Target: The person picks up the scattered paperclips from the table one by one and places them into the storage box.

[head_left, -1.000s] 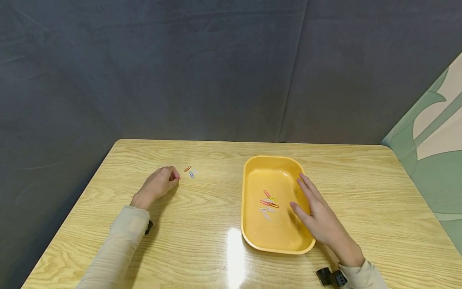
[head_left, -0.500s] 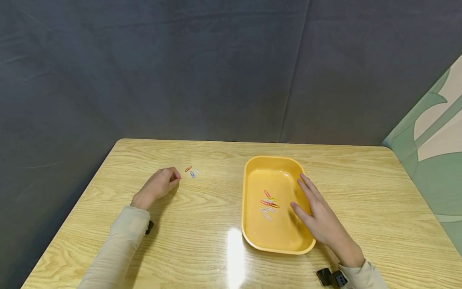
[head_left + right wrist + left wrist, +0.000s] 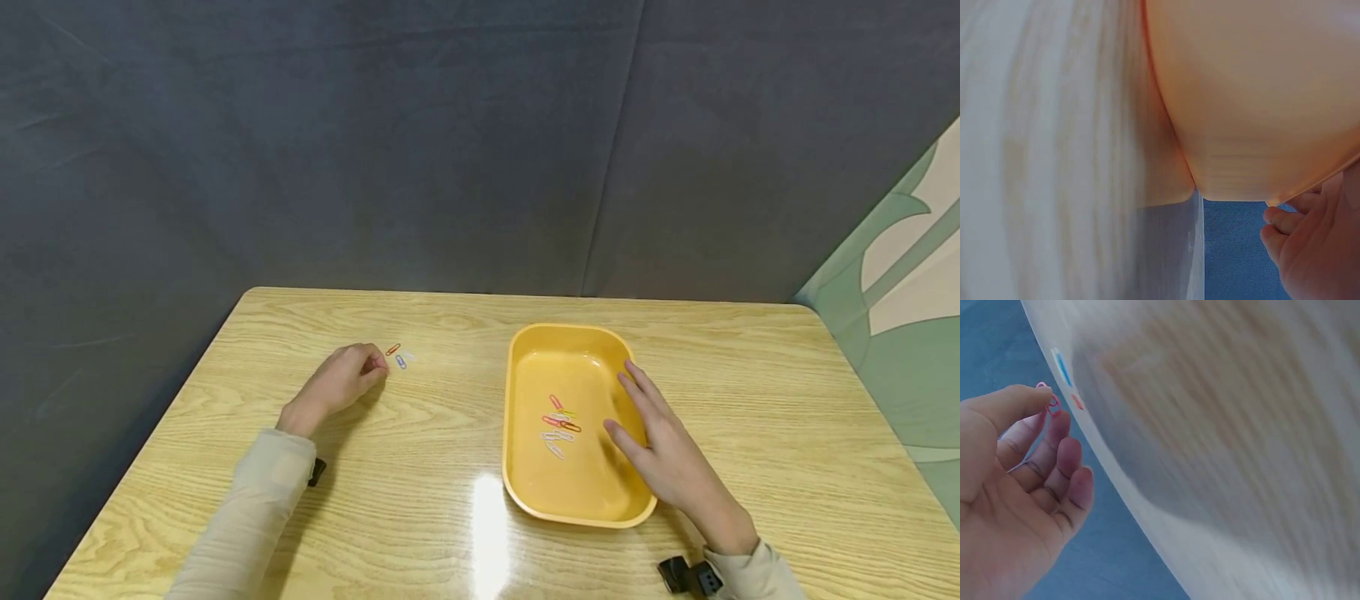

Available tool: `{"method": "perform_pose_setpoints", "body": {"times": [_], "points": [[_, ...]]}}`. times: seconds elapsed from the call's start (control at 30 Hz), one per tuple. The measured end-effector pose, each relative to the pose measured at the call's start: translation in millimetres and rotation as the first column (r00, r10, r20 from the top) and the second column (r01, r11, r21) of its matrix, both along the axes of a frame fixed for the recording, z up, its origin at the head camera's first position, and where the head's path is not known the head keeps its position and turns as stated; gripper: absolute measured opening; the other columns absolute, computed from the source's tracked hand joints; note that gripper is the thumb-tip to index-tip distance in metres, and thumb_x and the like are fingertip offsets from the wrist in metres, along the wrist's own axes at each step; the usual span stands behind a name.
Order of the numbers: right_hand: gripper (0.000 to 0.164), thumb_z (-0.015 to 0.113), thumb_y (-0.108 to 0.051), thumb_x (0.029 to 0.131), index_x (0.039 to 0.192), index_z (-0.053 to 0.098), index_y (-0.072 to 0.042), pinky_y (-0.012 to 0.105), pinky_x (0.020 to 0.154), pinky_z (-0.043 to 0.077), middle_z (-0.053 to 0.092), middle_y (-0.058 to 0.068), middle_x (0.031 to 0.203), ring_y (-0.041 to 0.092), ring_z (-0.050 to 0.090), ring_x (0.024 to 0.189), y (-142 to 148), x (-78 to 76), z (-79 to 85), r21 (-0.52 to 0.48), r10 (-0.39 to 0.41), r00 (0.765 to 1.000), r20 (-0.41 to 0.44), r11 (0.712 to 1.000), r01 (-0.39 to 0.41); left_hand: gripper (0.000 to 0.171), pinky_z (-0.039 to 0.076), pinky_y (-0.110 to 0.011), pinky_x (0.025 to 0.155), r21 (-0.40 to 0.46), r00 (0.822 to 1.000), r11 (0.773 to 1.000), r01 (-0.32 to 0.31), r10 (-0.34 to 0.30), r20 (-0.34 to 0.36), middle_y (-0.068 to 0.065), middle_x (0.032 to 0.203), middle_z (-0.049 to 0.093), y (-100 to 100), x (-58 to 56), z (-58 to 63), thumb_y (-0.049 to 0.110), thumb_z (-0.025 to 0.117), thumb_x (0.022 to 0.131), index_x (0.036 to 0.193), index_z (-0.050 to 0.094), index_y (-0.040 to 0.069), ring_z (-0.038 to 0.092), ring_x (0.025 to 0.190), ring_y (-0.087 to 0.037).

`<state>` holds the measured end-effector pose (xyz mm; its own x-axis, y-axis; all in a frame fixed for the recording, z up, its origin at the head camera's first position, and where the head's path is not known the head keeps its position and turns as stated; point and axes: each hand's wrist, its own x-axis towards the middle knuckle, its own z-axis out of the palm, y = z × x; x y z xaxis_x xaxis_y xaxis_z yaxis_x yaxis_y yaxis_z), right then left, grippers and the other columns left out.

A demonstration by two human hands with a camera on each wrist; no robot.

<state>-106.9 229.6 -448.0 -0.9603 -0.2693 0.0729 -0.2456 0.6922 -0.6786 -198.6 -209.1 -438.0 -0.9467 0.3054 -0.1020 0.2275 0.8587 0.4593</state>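
In the left wrist view, my left hand pinches a pink paper clip between thumb and index finger. The head view has this left hand low over the left part of the table, just beside a blue paper clip, an orange-red one and a pale one. My right hand lies at the right rim of a yellow tray, fingers spread and nearly straight, thumb over the inside. Several paper clips, among them a pink one and a brown one, lie in the tray.
A wood-patterned table bears everything. Behind it stands a dark grey cloth partition, and a green patterned panel rises at the right.
My left hand has shifted slightly right, closer to the loose clips, keeping its pinch on the pink paper clip. The right hand and the tray hold their place.
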Motion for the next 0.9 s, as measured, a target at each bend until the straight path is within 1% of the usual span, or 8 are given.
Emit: {"method": "perform_pose_setpoints", "body": {"times": [0.13,0.23,0.47,0.67,0.83,0.9], "points": [[0.071,0.056,-0.025,0.102,0.155,0.02,0.005,0.072,0.109,0.023,0.009,0.02,0.166,0.051,0.016,0.147,0,0.7,0.5,-0.002,-0.003,1.0,-0.004,1.0,0.003,0.009,0.046,-0.029,0.065,0.023,1.0,1.0,0.011,-0.011,-0.001,-0.005,0.089,0.064,9,0.9,3.4,0.012,0.062,0.097,0.103,0.066,0.006,0.053,0.075,-0.016],[0.071,0.056,-0.026,0.102,0.155,0.021,0.004,0.073,0.108,0.024,0.009,0.019,0.166,0.052,0.017,0.147,0,1.2,0.6,-0.004,-0.003,1.0,-0.004,1.0,0.003,0.009,0.044,-0.027,0.061,0.036,1.0,0.999,0.015,-0.015,-0.002,-0.004,0.087,0.063,15,1.6,6.8,0.012,0.062,0.097,0.103,0.067,0.006,0.052,0.071,-0.015],[0.07,0.056,-0.028,0.102,0.154,0.023,0.004,0.072,0.109,0.024,0.01,0.018,0.166,0.051,0.018,0.147,0,1.0,0.4,-0.008,0.0,1.0,-0.008,1.0,0.0,0.01,0.044,-0.027,0.063,0.041,0.999,0.998,0.044,-0.043,-0.029,-0.004,0.091,0.068,27,6.7,15.1,0.013,0.06,0.098,0.103,0.067,0.008,0.054,0.071,-0.013],[0.07,0.056,-0.028,0.102,0.154,0.024,0.004,0.072,0.109,0.024,0.01,0.018,0.166,0.051,0.018,0.147,0,0.8,1.0,-0.01,0.002,1.0,-0.003,1.0,-0.002,0.014,0.041,-0.025,0.055,0.033,0.999,0.998,0.049,-0.049,-0.014,-0.003,0.092,0.069,37,10.1,18.8,0.017,0.059,0.1,0.107,0.068,0.009,0.046,0.06,-0.01],[0.07,0.057,-0.027,0.101,0.154,0.024,0.003,0.072,0.11,0.024,0.01,0.018,0.166,0.05,0.017,0.148,0,0.8,2.4,-0.012,0.003,1.0,0.002,1.0,-0.003,0.013,0.038,-0.023,0.052,0.043,0.996,0.996,0.074,-0.072,-0.047,-0.003,0.09,0.069,44,12.5,20.1,0.016,0.06,0.099,0.105,0.068,0.009,0.041,0.054,-0.009],[0.07,0.057,-0.027,0.101,0.154,0.024,0.003,0.071,0.11,0.024,0.01,0.018,0.166,0.05,0.017,0.148,0,0.9,3.0,-0.015,0.003,1.0,0.003,1.0,-0.003,0.012,0.04,-0.024,0.055,0.046,0.994,0.995,0.089,-0.086,-0.068,-0.002,0.09,0.069,48,13.6,21.2,0.016,0.061,0.099,0.104,0.069,0.009,0.043,0.058,-0.009]]}}
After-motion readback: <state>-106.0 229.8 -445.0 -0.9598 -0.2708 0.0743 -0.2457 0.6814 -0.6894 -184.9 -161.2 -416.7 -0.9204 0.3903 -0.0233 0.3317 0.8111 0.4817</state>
